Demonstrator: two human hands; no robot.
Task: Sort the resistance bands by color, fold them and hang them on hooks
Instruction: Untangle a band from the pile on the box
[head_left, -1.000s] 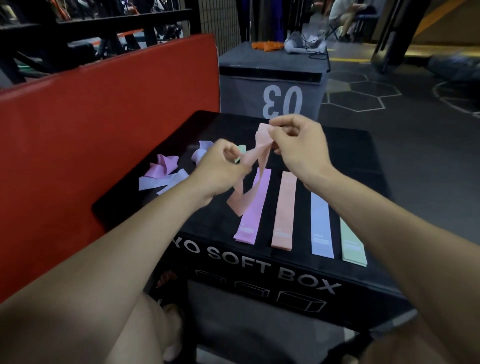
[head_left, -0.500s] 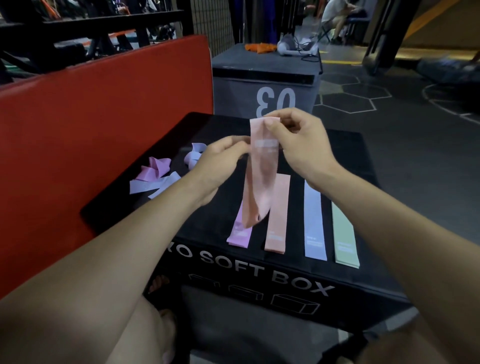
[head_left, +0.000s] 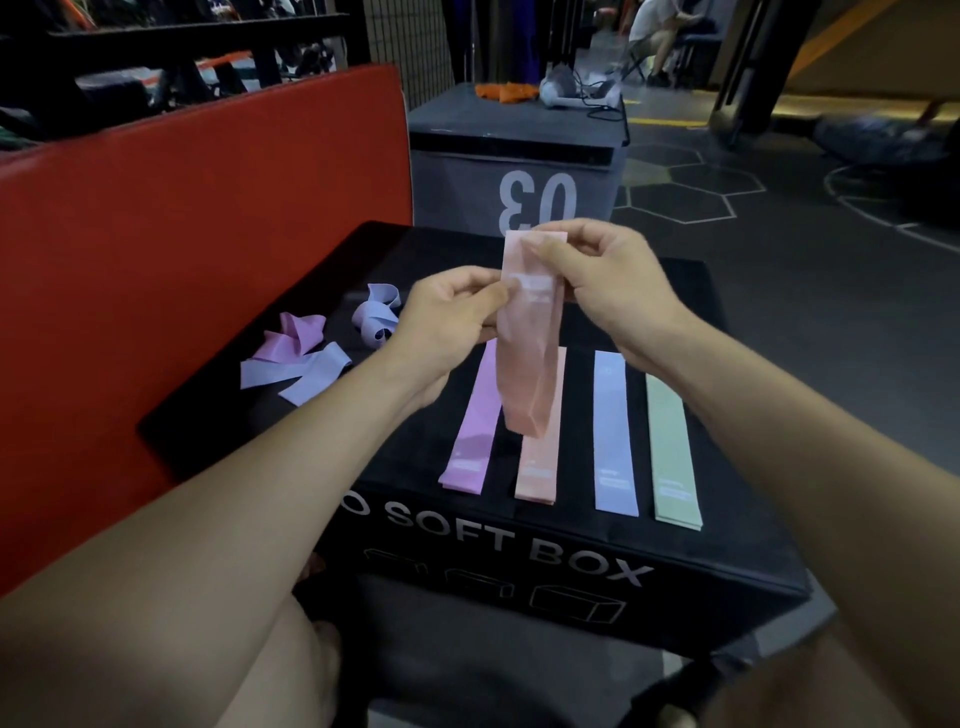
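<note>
A peach resistance band (head_left: 527, 358) hangs flat and upright above the black soft box (head_left: 737, 535). My right hand (head_left: 602, 280) pinches its top edge and my left hand (head_left: 447, 317) pinches its left side a little lower. On the box below lie flat bands side by side: pink (head_left: 470, 431), peach (head_left: 540, 467), light blue (head_left: 613, 436) and green (head_left: 672, 452). At the box's left lie loose bands: a crumpled pink one (head_left: 293, 338), a light blue one (head_left: 306, 371) and a curled light blue one (head_left: 376, 317).
A red padded wall (head_left: 182, 234) stands close along the left of the box. A grey box marked 03 (head_left: 519, 156) sits behind, with orange cloth and a cable on top. Dark gym floor lies to the right. A seated person is far back.
The peach band was twisted between my hands; it now hangs straight and flat. My left hand has moved up to its side.
</note>
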